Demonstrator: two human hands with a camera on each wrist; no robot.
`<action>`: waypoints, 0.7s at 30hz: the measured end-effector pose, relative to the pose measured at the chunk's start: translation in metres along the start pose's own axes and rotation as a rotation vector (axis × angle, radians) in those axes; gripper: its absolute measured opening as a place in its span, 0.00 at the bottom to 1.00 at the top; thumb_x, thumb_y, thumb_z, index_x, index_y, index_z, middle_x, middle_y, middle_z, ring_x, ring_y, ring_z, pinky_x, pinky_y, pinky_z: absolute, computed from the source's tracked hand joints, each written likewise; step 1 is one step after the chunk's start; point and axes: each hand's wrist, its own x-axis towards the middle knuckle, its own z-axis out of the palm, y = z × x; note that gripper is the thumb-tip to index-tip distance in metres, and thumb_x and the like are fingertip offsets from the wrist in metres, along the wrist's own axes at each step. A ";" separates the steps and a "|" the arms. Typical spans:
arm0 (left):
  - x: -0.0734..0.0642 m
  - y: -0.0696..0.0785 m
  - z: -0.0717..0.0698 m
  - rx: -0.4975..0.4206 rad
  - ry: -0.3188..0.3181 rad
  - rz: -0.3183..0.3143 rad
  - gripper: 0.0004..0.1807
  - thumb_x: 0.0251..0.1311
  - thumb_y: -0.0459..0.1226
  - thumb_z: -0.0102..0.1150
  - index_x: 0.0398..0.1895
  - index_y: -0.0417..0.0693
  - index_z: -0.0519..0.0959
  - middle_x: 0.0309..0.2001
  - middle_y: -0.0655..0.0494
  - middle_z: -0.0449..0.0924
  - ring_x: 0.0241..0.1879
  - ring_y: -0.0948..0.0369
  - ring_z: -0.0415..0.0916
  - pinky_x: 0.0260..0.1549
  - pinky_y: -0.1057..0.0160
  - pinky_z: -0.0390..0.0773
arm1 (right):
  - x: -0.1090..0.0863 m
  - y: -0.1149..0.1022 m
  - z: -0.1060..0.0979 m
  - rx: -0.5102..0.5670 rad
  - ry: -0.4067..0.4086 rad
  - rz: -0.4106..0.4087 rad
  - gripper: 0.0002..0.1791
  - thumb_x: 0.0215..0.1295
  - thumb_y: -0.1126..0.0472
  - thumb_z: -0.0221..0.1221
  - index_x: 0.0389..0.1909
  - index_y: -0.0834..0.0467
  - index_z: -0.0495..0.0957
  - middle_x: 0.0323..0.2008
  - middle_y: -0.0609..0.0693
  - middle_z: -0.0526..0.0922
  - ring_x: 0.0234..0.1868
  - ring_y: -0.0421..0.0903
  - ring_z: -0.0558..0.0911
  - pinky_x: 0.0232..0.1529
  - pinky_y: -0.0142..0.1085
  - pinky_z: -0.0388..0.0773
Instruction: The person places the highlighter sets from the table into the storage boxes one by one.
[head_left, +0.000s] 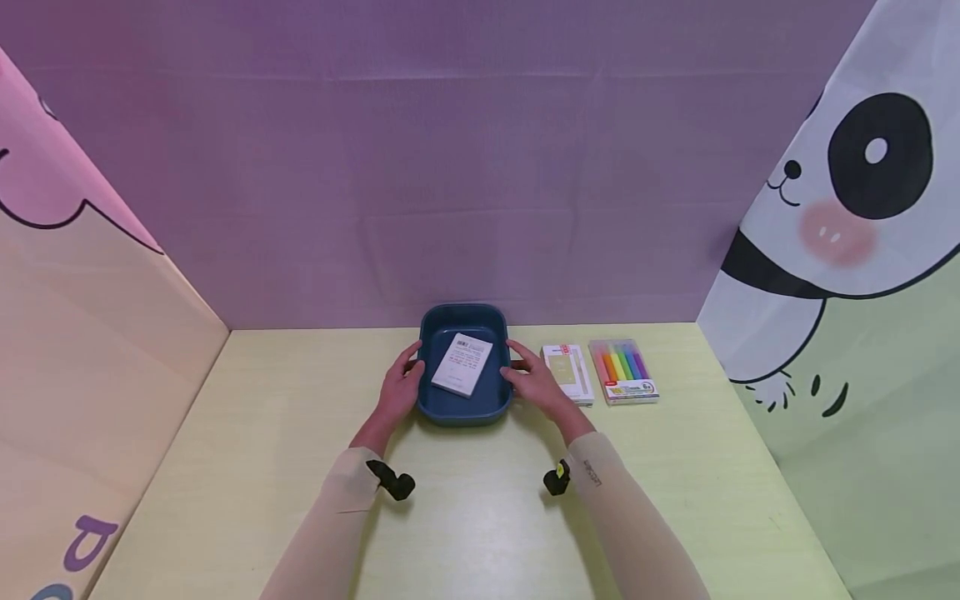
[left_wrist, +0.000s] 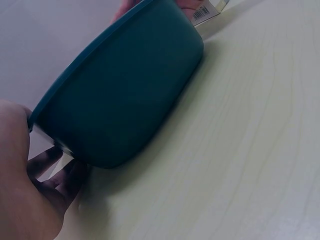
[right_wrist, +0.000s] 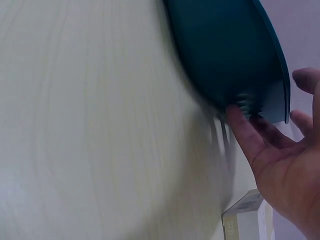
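Note:
A dark blue plastic bin (head_left: 467, 410) is held at the back middle of the table, a hand on each side. My left hand (head_left: 401, 390) grips its left side, thumb at the rim and fingers against the outer wall; the left wrist view shows those fingers (left_wrist: 70, 182) low by the bin's bottom corner. My right hand (head_left: 536, 383) holds the right side likewise, with fingers (right_wrist: 242, 127) on the outer wall in the right wrist view. Inside the bin, a flat white pack (head_left: 462, 364) with a barcode and printed text lies at a slant.
Right of the bin lies a white box (head_left: 579, 377) with a yellowish panel. Beside it is a clear case of coloured markers (head_left: 624, 372). A purple backdrop (head_left: 465, 167) rises behind the table (head_left: 262, 467), and printed panels flank both sides.

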 end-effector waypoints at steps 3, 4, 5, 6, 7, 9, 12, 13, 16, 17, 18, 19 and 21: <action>0.000 -0.001 0.001 -0.011 0.000 -0.004 0.25 0.75 0.40 0.44 0.73 0.57 0.63 0.67 0.42 0.64 0.62 0.46 0.64 0.62 0.46 0.63 | -0.003 0.001 -0.003 -0.017 0.006 -0.019 0.31 0.71 0.58 0.57 0.73 0.50 0.61 0.59 0.64 0.72 0.53 0.57 0.79 0.43 0.45 0.81; 0.001 -0.002 0.001 -0.014 -0.001 -0.006 0.25 0.75 0.40 0.44 0.73 0.57 0.63 0.67 0.42 0.64 0.62 0.46 0.64 0.62 0.46 0.63 | -0.005 0.001 -0.004 -0.028 0.009 -0.027 0.31 0.71 0.58 0.57 0.72 0.51 0.61 0.59 0.64 0.73 0.52 0.58 0.79 0.43 0.45 0.81; 0.000 -0.002 0.001 -0.019 -0.002 -0.010 0.25 0.74 0.40 0.44 0.73 0.57 0.63 0.67 0.43 0.64 0.62 0.46 0.64 0.62 0.46 0.63 | -0.007 0.001 -0.005 -0.046 0.018 -0.036 0.30 0.70 0.58 0.57 0.72 0.51 0.62 0.59 0.64 0.73 0.51 0.58 0.79 0.43 0.46 0.81; 0.000 -0.003 0.002 -0.021 -0.006 -0.011 0.25 0.74 0.40 0.44 0.73 0.57 0.63 0.68 0.43 0.64 0.62 0.46 0.64 0.62 0.46 0.63 | -0.008 0.001 -0.007 -0.076 0.027 -0.050 0.30 0.70 0.58 0.58 0.71 0.52 0.63 0.58 0.64 0.74 0.51 0.58 0.80 0.42 0.46 0.81; 0.000 -0.004 0.002 -0.022 -0.011 -0.013 0.25 0.74 0.40 0.44 0.73 0.57 0.63 0.68 0.43 0.63 0.62 0.46 0.64 0.62 0.46 0.63 | -0.010 0.002 -0.009 -0.116 0.037 -0.066 0.30 0.69 0.58 0.58 0.71 0.53 0.64 0.58 0.63 0.75 0.50 0.57 0.80 0.42 0.46 0.81; 0.000 -0.005 0.002 -0.030 -0.014 -0.017 0.25 0.74 0.40 0.45 0.73 0.57 0.63 0.68 0.43 0.64 0.62 0.46 0.64 0.62 0.46 0.63 | -0.014 0.003 -0.013 -0.202 0.060 -0.106 0.29 0.68 0.59 0.59 0.69 0.55 0.67 0.57 0.62 0.76 0.49 0.58 0.81 0.45 0.47 0.80; 0.000 -0.006 0.002 -0.035 -0.011 -0.014 0.25 0.74 0.41 0.45 0.73 0.57 0.63 0.68 0.43 0.63 0.62 0.46 0.64 0.62 0.46 0.62 | -0.017 0.006 -0.020 -0.318 0.096 -0.184 0.26 0.67 0.61 0.60 0.65 0.60 0.70 0.56 0.62 0.77 0.51 0.58 0.80 0.50 0.48 0.77; 0.000 -0.007 0.002 -0.032 -0.008 -0.014 0.25 0.74 0.41 0.45 0.73 0.58 0.63 0.68 0.43 0.63 0.62 0.46 0.64 0.62 0.46 0.62 | -0.017 0.007 -0.022 -0.350 0.105 -0.209 0.25 0.67 0.62 0.60 0.64 0.61 0.71 0.56 0.62 0.77 0.52 0.58 0.79 0.53 0.48 0.75; 0.001 -0.008 0.002 -0.032 -0.005 -0.013 0.25 0.74 0.41 0.45 0.73 0.59 0.63 0.69 0.44 0.62 0.63 0.46 0.63 0.63 0.46 0.62 | -0.020 0.008 -0.028 -0.410 0.149 -0.288 0.23 0.65 0.63 0.60 0.60 0.65 0.73 0.56 0.62 0.77 0.55 0.60 0.76 0.57 0.50 0.71; 0.002 -0.008 0.002 -0.033 -0.007 -0.013 0.25 0.74 0.41 0.45 0.73 0.59 0.63 0.69 0.44 0.62 0.63 0.46 0.63 0.63 0.46 0.62 | -0.021 0.008 -0.030 -0.437 0.168 -0.305 0.23 0.64 0.63 0.61 0.59 0.65 0.74 0.56 0.62 0.77 0.57 0.60 0.76 0.58 0.50 0.70; 0.002 -0.008 0.002 -0.034 -0.008 -0.014 0.25 0.74 0.41 0.44 0.73 0.59 0.63 0.70 0.45 0.61 0.63 0.46 0.63 0.63 0.46 0.62 | -0.022 0.008 -0.032 -0.465 0.189 -0.315 0.22 0.64 0.63 0.61 0.58 0.65 0.75 0.56 0.61 0.77 0.57 0.59 0.75 0.59 0.50 0.69; 0.002 -0.008 0.002 -0.040 -0.007 -0.013 0.25 0.74 0.41 0.45 0.73 0.59 0.63 0.69 0.45 0.62 0.63 0.47 0.63 0.63 0.47 0.62 | -0.023 0.008 -0.033 -0.485 0.214 -0.319 0.22 0.63 0.63 0.61 0.57 0.65 0.75 0.56 0.61 0.78 0.58 0.59 0.75 0.60 0.50 0.68; 0.002 -0.007 0.002 -0.055 -0.003 -0.006 0.25 0.74 0.40 0.45 0.73 0.58 0.64 0.69 0.44 0.63 0.62 0.47 0.64 0.63 0.47 0.62 | -0.024 0.009 -0.036 -0.515 0.267 -0.340 0.21 0.61 0.64 0.62 0.55 0.66 0.76 0.54 0.61 0.79 0.57 0.59 0.75 0.60 0.52 0.67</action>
